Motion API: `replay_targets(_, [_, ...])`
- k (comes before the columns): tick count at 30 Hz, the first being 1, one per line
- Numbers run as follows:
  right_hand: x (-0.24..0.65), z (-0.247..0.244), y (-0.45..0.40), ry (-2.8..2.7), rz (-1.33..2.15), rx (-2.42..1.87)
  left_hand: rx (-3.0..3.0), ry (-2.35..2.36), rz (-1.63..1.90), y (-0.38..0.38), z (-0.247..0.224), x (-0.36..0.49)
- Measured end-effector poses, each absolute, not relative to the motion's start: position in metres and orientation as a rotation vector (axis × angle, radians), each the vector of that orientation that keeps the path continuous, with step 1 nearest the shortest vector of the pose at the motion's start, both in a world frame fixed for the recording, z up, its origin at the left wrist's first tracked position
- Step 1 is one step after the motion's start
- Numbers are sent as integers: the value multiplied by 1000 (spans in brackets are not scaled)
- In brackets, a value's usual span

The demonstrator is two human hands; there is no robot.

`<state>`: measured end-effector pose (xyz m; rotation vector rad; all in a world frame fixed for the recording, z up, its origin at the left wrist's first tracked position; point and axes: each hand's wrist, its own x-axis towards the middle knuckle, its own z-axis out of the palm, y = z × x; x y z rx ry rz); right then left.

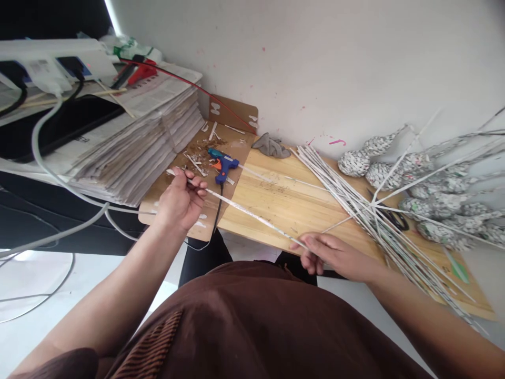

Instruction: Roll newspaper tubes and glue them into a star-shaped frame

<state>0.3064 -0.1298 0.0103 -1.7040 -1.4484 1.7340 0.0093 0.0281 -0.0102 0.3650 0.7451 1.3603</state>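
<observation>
Nothing here comes up readable, folks: the stacked newspapers (158,123) show a line of red characters and some black print on top, all too blurred to make out. Over on the white plug adapter (45,71) and the blue glue gun (226,166), small labels, and neither one is legible.

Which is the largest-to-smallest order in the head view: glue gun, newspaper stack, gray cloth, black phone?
1. Newspaper stack
2. Black phone
3. Glue gun and gray cloth: too alike to rank; the gun is taller, the cloth wider.
</observation>
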Motion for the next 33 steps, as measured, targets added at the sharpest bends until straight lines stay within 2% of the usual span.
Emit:
replay_targets(8, [240,14,-88,-1884,884,-1626,420,754,1356,8,-14,27])
replay_targets(17, [218,3,-74,-2074,398,-1584,399,786,1368,-1,-16,26])
replay_targets(27, [214,-4,-70,-2176,352,-1618,369,785,1341,-3,-18,31])
replay_targets(33, [244,5,-90,-2011,573,-1725,353,811,1369,9,-19,14])
